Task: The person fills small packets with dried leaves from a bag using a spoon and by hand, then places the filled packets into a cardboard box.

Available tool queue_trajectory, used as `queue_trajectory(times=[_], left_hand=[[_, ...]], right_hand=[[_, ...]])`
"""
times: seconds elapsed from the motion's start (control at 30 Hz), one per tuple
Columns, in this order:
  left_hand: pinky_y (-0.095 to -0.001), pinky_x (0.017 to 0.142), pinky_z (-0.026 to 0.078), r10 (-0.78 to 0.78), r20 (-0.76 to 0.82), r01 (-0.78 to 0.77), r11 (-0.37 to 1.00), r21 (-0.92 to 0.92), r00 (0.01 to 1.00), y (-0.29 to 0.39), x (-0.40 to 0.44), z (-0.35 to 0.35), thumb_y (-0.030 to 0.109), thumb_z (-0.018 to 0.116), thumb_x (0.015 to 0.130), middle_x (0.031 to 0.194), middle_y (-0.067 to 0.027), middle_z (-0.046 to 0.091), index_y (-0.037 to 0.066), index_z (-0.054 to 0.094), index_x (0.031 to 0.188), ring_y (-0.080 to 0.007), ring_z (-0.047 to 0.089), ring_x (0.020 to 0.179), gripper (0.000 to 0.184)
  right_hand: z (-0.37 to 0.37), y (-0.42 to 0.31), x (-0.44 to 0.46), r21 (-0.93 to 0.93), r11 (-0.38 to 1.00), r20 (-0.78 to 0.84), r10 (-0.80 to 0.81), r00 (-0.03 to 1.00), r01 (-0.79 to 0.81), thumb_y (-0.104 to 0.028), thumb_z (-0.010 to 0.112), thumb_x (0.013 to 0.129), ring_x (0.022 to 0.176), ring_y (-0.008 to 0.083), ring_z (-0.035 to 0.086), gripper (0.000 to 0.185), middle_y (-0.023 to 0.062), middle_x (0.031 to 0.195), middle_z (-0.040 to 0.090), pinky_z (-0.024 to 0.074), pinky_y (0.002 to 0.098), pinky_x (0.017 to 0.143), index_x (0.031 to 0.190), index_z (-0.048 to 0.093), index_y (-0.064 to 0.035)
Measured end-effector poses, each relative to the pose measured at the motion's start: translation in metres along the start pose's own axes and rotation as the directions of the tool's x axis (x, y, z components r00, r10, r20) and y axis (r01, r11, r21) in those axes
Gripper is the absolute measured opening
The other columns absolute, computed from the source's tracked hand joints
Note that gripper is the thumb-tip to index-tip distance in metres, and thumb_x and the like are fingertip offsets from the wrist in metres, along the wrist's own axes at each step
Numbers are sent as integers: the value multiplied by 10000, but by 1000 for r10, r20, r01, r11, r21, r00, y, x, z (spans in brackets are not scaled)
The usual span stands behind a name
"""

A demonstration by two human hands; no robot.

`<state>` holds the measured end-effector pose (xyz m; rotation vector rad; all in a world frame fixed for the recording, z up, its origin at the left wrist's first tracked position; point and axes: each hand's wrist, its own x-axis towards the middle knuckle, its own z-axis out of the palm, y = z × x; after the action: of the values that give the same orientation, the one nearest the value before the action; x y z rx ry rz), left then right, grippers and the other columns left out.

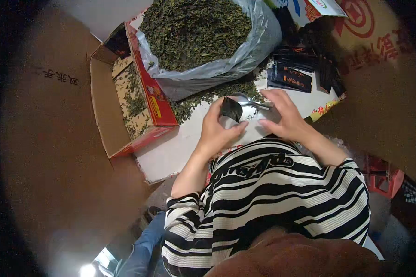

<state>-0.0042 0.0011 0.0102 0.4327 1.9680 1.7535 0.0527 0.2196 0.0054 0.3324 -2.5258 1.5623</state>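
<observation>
Cardboard box (pixel 104 99), red-sided, located at left, with loose dried leaves (pixel 135 99) inside. Beside it, a plastic bag (pixel 208 79), open-topped, heaped with leaves. Left hand (pixel 217 131): fingers grasping a small pouch (pixel 232 110), mouth open, dark interior visible, above the white surface (pixel 164 154). Metal scoop (pixel 253 103) noted at the pouch's mouth, handle toward the right hand (pixel 286 117). Right thumb and fingers parted around the handle end; grip cannot be confirmed. Dark packets (pixel 289 77) lie beyond the right hand, several overlapping.
</observation>
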Motion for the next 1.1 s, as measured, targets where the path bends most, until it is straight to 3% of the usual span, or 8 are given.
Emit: queue_trajectory(times=[0.1, 0.27, 0.37, 0.53, 0.63, 0.77, 0.83, 1.1], left_hand=[[-301, 918, 429, 115, -169, -80, 976, 203, 979, -10, -2, -8, 99, 789, 671, 1103, -61, 562, 13, 504, 1215, -154, 543, 1016, 621], [-300, 931, 446, 84, -251, -18, 967, 253, 964, -44, 0, -14, 93, 796, 668, 1127, -118, 546, -6, 468, 1226, -181, 560, 1025, 655], [-300, 930, 446, 23, -319, 13, 994, 110, 947, -52, 3, -10, 98, 790, 677, 1163, -126, 523, -3, 460, 1240, -188, 557, 1041, 660], [-302, 932, 447, 88, -330, -11, 973, 230, 940, -52, 3, -10, 95, 783, 683, 1174, -130, 515, -2, 455, 1248, -203, 559, 1049, 660], [-308, 926, 452, 85, -305, -9, 971, 241, 949, -49, 2, -13, 100, 778, 687, 1174, -132, 516, 0, 458, 1247, -216, 562, 1051, 652], [-270, 879, 451, 77, -308, 6, 966, 260, 948, -49, 5, -15, 148, 804, 680, 1099, -86, 563, -24, 399, 1305, -148, 555, 980, 765], [-285, 895, 452, 89, -303, -10, 967, 254, 949, -44, 5, -15, 133, 792, 683, 1120, -103, 548, -15, 421, 1284, -173, 556, 1005, 722], [-314, 925, 455, 122, -291, -71, 981, 180, 949, -45, 3, -20, 101, 770, 687, 1161, -137, 521, 1, 468, 1239, -223, 558, 1052, 638]], right_hand=[[-2, 7, -1, -507, 848, 106, -118, 987, 156, -136, 724, 696, 852, 259, 536, 610, 127, 1060, 550, 442, 373, 825, 1257, 504, -38], [18, 37, -4, -640, 756, 182, -25, 983, 138, -102, 647, 724, 875, 302, 556, 485, 123, 1017, 581, 439, 373, 744, 1195, 540, -66], [19, 47, -4, -593, 777, 156, -146, 977, 211, -44, 598, 727, 808, 298, 578, 400, 100, 874, 609, 444, 409, 690, 1126, 585, -75], [17, 45, 6, -408, 889, 112, -175, 978, 206, -61, 619, 785, 817, 301, 612, 258, 132, 905, 642, 480, 374, 730, 1041, 633, -34], [3, 25, 18, -71, 997, -108, -42, 993, 35, -96, 609, 823, 723, 243, 624, 153, 127, 797, 649, 489, 354, 653, 937, 661, -7], [-21, -3, 58, 74, 992, -136, 113, 984, -103, -146, 625, 851, 741, 173, 622, 173, 103, 837, 668, 483, 290, 678, 911, 665, 11], [-23, -12, 83, 219, 951, -89, 243, 966, -219, -123, 619, 874, 703, 51, 520, 143, -23, 785, 601, 429, 214, 615, 951, 656, -9], [-6, 1, 150, 87, 978, 3, 192, 981, -192, -121, 629, 868, 673, 64, 524, 121, -6, 759, 605, 425, 229, 599, 936, 657, -25]])
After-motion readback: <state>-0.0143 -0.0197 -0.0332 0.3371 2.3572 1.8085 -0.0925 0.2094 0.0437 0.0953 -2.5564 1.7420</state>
